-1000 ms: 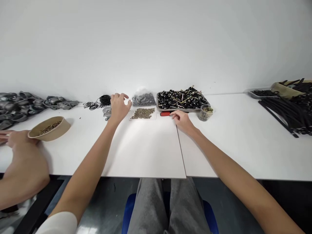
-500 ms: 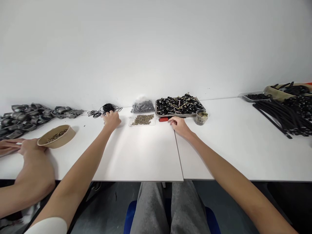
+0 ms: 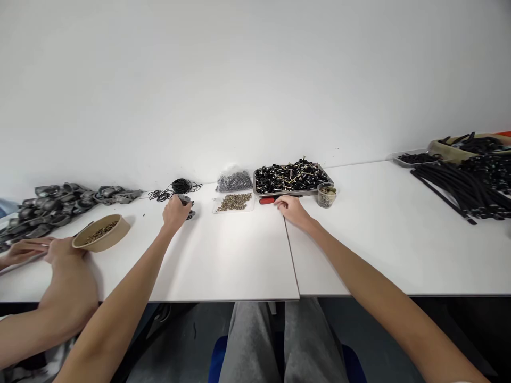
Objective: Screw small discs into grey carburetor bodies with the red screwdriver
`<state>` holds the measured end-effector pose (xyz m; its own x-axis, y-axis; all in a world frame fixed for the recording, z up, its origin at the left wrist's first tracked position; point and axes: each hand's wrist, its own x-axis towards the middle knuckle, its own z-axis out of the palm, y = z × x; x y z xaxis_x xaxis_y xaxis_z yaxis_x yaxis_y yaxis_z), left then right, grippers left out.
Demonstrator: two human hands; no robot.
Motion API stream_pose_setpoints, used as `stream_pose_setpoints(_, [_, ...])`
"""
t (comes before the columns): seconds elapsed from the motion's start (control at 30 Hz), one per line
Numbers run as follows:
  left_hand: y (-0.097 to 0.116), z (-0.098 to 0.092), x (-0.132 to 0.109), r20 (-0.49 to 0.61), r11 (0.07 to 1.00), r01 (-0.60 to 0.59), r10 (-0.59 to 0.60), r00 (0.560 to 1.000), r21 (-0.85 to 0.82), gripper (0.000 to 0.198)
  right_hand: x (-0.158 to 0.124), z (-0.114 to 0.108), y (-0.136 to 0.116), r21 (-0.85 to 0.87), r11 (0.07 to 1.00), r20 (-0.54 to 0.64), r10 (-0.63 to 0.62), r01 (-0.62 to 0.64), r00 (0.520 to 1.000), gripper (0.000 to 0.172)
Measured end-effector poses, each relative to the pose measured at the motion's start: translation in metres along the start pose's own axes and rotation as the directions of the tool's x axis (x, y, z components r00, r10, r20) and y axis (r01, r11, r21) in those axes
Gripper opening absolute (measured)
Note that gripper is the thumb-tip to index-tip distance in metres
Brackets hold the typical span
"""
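Observation:
My left hand [image 3: 176, 213] is closed around a small grey plastic part [image 3: 187, 200], which sticks out past the fingers on the right. That hand is just above the table, in front of a tangle of black cord rings [image 3: 181, 185]. My right hand [image 3: 293, 208] lies on the table with its fingers loosely bent. Its fingertips are beside a red-handled tool [image 3: 266, 200], partly hidden by the hand; I see no grip on it. Behind it stands a metal tray [image 3: 255, 187] heaped with black pieces and screws. A clear cup [image 3: 326, 198] stands to its right.
Small brass parts [image 3: 235, 201] lie in a clear tray, with a plastic bag [image 3: 234, 181] behind. At left are a tan bowl [image 3: 104, 239], a grey parts pile [image 3: 51, 207] and another person's hands [image 3: 34, 249]. Black strips [image 3: 455, 189] lie at right.
My left hand has drawn back slightly from the cord rings, and the grey part now shows in it. My right hand has stayed in place. The view has shifted a little.

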<state>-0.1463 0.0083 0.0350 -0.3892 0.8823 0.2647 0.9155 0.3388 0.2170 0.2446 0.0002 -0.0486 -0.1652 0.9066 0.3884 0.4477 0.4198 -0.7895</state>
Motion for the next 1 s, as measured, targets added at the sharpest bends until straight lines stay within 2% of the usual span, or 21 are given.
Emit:
stream_pose_setpoints(0.1, [0.014,-0.009,-0.01,0.045,0.984,-0.108,0.115,0.992,-0.145,0.031,-0.001,0.0,0.001,0.008,1.0,0.004,0.017,-0.017,1.0,0.033])
stream_pose_setpoints(0.17, [0.031,-0.012,-0.02,0.112,0.926,-0.162,0.21,0.971,-0.34,0.032,-0.001,0.001,0.003,0.014,1.0,0.008,0.027,-0.027,1.0,0.032])
stream_pose_setpoints(0.27, [0.066,-0.01,-0.045,0.259,0.771,-0.043,0.265,0.929,-0.635,0.041,0.0,0.001,0.008,0.019,0.999,0.014,0.038,-0.038,0.999,0.032])
stream_pose_setpoints(0.33, [0.09,-0.004,-0.066,0.324,0.664,0.015,0.346,0.881,-0.748,0.044,0.0,0.001,0.01,0.02,0.999,0.01,0.039,-0.039,0.999,0.032])
stream_pose_setpoints(0.43, [0.12,0.008,-0.095,0.4,0.562,0.101,0.438,0.805,-0.821,0.045,0.002,0.002,0.013,0.019,0.999,-0.001,0.031,-0.031,1.0,0.031])
stream_pose_setpoints(0.53, [0.14,0.019,-0.113,0.45,0.48,0.191,0.512,0.732,-0.856,0.047,0.003,0.003,0.013,0.018,1.0,-0.005,0.021,-0.021,1.0,0.03])
stream_pose_setpoints(0.63, [0.152,0.029,-0.121,0.487,0.413,0.289,0.536,0.69,-0.864,0.05,0.005,0.002,0.013,0.02,1.0,-0.003,0.02,-0.02,1.0,0.03])
stream_pose_setpoints(0.73, [0.158,0.036,-0.122,0.512,0.393,0.341,0.52,0.683,-0.854,0.049,0.005,0.001,0.013,0.022,0.999,0.011,0.032,-0.032,0.999,0.031])
stream_pose_setpoints(0.83, [0.158,0.037,-0.123,0.516,0.41,0.33,0.527,0.675,-0.85,0.048,0.005,0.0,0.012,0.026,0.999,0.027,0.045,-0.046,0.999,0.031])
stream_pose_setpoints(0.93, [0.156,0.031,-0.126,0.442,0.457,0.172,0.588,0.678,-0.873,0.043,0.005,0.0,0.011,0.03,0.998,0.029,0.055,-0.056,0.998,0.031])
stream_pose_setpoints(1.0, [0.156,0.028,-0.129,0.38,0.487,0.021,0.653,0.654,-0.873,0.039,0.004,0.0,0.01,0.03,0.998,0.027,0.06,-0.061,0.998,0.031])
